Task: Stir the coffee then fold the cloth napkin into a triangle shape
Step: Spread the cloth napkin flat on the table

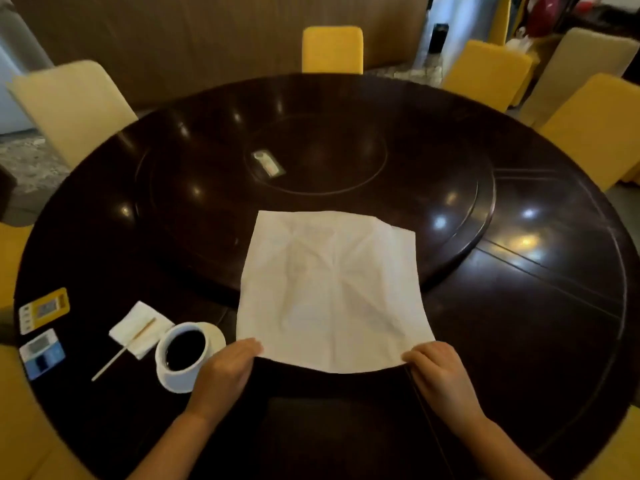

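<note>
Both hands [225,370] [441,370] pinch napkin [332,289] near corners.

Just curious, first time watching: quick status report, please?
Left hand and right hand pinch the near corners of the cloth napkin. Napkin flat, unfolded. Coffee cup close beside left hand.

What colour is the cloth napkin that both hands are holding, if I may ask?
Plain white cloth napkin, no pattern; head view.
</note>
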A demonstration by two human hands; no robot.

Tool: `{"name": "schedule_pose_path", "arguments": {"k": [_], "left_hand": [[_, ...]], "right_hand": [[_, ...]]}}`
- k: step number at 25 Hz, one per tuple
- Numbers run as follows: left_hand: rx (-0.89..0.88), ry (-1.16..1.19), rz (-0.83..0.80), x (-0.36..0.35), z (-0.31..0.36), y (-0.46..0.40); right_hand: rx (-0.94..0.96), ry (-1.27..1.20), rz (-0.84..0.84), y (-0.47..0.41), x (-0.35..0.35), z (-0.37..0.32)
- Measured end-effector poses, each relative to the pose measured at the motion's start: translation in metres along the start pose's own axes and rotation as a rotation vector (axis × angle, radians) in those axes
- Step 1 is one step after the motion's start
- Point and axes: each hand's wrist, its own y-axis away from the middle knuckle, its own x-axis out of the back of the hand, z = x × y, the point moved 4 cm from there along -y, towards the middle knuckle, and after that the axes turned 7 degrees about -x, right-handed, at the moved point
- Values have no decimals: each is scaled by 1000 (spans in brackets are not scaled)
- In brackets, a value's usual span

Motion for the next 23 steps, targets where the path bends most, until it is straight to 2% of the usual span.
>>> {"name": "schedule_pose_path", "arguments": {"k": [4, 7, 10, 15, 18, 20, 23], "left_hand": [[57, 33, -200, -40, -2, 53], [68, 77, -253, -45, -4, 79], [79, 107, -231, -41, -2, 96], [124, 48, -174, -35, -1, 112], [66, 0, -85, -24, 17, 107], [-19, -19, -91, -18, 34, 114], [-39, -3, -167, -15, 50, 142]], "right_hand": [[-187, 22, -212, 44, -52, 11], [-267, 5, -190, 70, -63, 6], [-295, 22, -163, 89, -65, 1], [-177, 39, -155, 110, -57, -5], [-109, 39, -134, 114, -37, 2], [-86, 71, -135, 120, -24, 11], [-10, 71, -213, 141, -21, 19]]}}
